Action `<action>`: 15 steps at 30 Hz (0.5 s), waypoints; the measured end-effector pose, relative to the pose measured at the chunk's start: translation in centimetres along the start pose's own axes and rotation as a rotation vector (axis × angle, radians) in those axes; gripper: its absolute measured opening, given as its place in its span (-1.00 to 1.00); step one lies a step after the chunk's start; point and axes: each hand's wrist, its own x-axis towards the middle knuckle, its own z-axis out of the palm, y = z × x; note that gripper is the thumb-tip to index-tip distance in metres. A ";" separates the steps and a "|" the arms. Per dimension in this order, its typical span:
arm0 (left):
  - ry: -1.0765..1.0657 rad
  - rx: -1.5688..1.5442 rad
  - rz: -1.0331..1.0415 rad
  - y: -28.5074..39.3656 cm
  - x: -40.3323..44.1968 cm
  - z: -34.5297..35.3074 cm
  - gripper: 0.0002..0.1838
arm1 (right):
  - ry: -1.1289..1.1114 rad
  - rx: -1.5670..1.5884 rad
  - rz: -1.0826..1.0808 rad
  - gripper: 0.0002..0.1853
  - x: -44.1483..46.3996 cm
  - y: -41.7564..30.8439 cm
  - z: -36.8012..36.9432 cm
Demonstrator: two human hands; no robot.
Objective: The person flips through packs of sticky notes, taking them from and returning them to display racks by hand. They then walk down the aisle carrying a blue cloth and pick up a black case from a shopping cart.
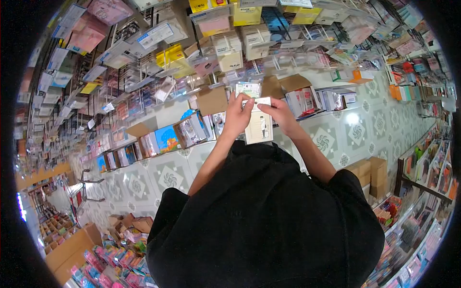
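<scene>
Both hands hold a cream-coloured packet [259,128] with a small dark figure printed on it, upright in front of my chest. My left hand [238,114] is closed on its upper left edge, thumb near the top. My right hand [282,115] grips the upper right corner, close to the hang hole. Just above the packet, a white and green packet [248,89] shows between the hands; whether it is touched I cannot tell.
Hanging racks with yellow packets [174,60] and other packets fill the area ahead. Open boxes of goods [168,139] line the tiled floor [170,176]. Cardboard boxes [378,177] stand at the right, beside shelves [427,185]. Colourful packages [122,259] lie at lower left.
</scene>
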 end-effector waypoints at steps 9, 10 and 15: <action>0.056 0.150 -0.041 -0.6 1.2 0.3 -0.77 | 0.012 0.015 -0.071 -0.77 2.5 1.2 -0.3; 0.076 0.206 -0.007 -0.8 1.3 0.2 -0.75 | 0.013 0.008 -0.076 -0.78 3.0 1.3 -0.5; 0.098 0.075 -0.081 -2.3 1.2 -1.0 -0.79 | 0.032 -0.156 -0.124 -0.82 7.0 2.7 -3.0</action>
